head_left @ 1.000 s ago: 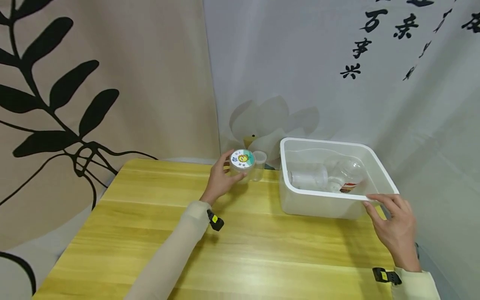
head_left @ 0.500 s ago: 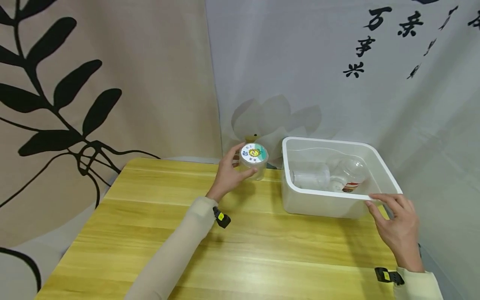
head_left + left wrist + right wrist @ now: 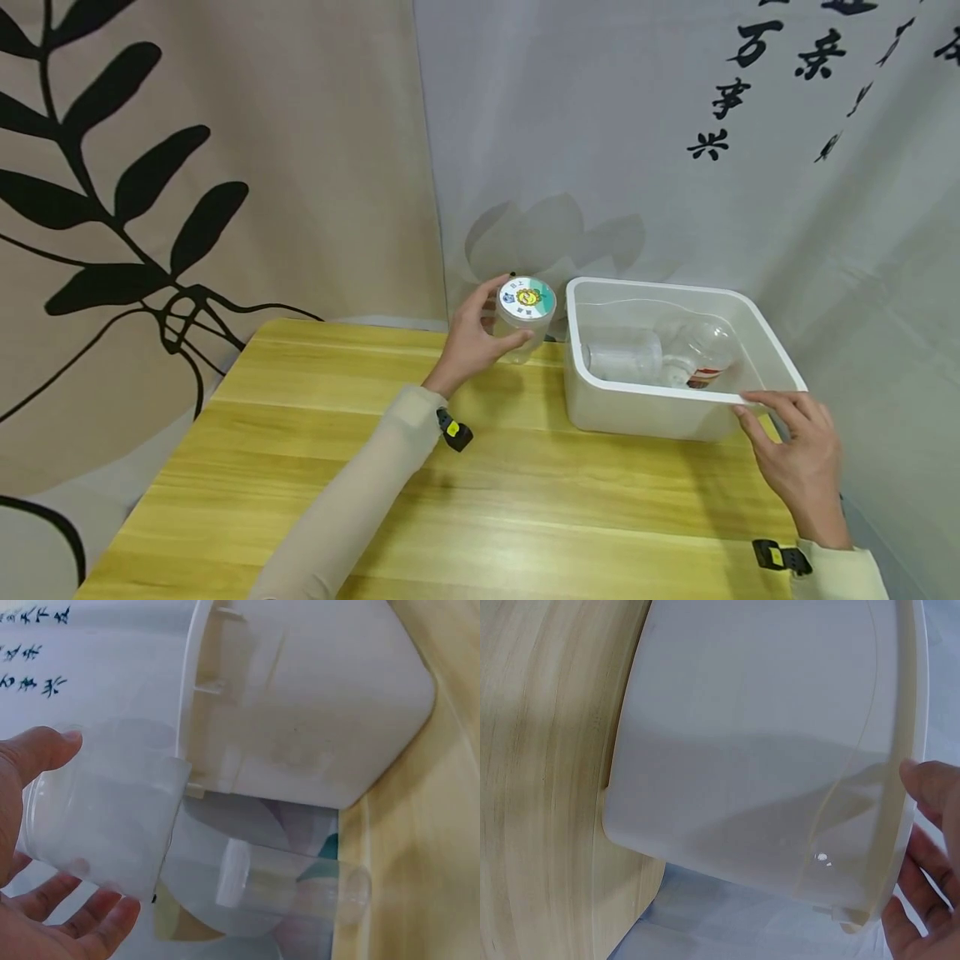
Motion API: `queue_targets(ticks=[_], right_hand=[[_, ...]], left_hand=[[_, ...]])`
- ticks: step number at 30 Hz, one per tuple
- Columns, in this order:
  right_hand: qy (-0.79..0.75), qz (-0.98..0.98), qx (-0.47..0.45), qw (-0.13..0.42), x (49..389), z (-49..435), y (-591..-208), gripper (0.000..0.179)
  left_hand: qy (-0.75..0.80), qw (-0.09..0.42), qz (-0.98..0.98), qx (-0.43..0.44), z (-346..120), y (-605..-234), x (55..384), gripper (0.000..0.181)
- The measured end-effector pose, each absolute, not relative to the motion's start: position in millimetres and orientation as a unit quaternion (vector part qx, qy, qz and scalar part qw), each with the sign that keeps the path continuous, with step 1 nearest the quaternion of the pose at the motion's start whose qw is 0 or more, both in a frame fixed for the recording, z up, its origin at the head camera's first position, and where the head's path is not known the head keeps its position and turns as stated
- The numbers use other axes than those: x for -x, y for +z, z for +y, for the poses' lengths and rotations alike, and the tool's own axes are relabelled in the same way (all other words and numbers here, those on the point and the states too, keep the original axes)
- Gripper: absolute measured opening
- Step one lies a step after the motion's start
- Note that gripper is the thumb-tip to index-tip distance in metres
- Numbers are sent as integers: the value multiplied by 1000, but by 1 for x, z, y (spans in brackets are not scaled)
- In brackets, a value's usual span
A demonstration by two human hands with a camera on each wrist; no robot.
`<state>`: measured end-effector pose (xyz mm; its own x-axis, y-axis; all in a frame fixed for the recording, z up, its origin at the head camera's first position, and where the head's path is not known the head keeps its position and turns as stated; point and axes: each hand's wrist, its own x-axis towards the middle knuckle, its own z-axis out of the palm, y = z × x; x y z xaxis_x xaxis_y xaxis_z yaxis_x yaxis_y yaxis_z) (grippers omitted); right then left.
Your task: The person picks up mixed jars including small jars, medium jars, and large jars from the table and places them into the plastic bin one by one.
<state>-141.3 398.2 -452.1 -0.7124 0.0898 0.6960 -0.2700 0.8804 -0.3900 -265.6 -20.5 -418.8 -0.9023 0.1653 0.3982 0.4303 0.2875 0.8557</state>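
Observation:
My left hand (image 3: 471, 343) grips a clear plastic jar (image 3: 527, 300) with a printed white-and-green lid, thumb on the near side and fingers round the far side. In the left wrist view the jar (image 3: 112, 814) is held above the table. Beyond it a smaller clear plastic cup (image 3: 292, 883) stands near the back edge, mostly hidden behind the jar in the head view. A white plastic bin (image 3: 637, 410) is just to the right. At the bin's front right corner my right hand (image 3: 798, 450) pinches the rim (image 3: 911, 742) between thumb and fingers.
Inside the bin lie a clear cylindrical container (image 3: 622, 354) and a clear bottle (image 3: 703, 346) with a red label. The wooden table (image 3: 540, 517) extends in front. Printed cloth (image 3: 330, 167) hangs right behind the table's back edge.
My left hand has carried the jar up and to the right, over the smaller cup and closer to the bin. My right hand has stayed on the bin's rim.

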Motion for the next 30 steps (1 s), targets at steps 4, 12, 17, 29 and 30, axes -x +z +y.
queue_targets(ticks=[4,12,17,29,30], right_hand=[[240,-892,-55,379,141,400,-452,35],[242,-892,-54,378,140,400,-453,35],[241,-895,-44,372,140,399,-453,35],[237,-895,-43,375,141,399,-453,36],[237,-895,-43,375,141,399,-453,36]], left_hand=[[-560,114,-798,190,-15,-412,265,88],[-550,117,-799,211,-2,-401,266,89],[-538,120,-803,226,7,-393,268,88],[-506,108,-818,253,32,-377,275,89],[-500,108,-820,256,34,-375,276,89]])
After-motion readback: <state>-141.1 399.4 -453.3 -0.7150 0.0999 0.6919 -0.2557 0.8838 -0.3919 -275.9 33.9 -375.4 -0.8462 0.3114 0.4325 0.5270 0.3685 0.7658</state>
